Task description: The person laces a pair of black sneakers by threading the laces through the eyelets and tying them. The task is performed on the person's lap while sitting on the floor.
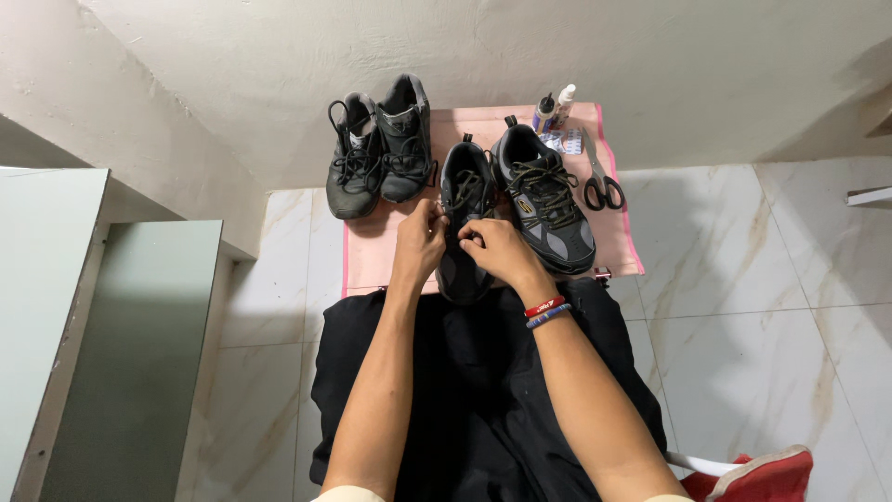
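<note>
Setting: we read this as a home corner used for shoe care. We log glossy white marble-look floor tiles (762, 279), a plain whitewashed wall (520, 46), a pink rectangular mat (372, 251) laid on the floor, two pairs of worn dark lace-up sneakers (381, 149), black-handled scissors (602, 181) and small glue bottles (554, 107).

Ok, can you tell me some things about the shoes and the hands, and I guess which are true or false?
1. Four shoes sit on the pink mat. True.
2. Both hands, left hand and right hand, are on one dark shoe. True.
3. The scissors lie left of every shoe. False: they lie to the right.
4. The right wrist is bare. False: it wears red and blue bands.
</note>
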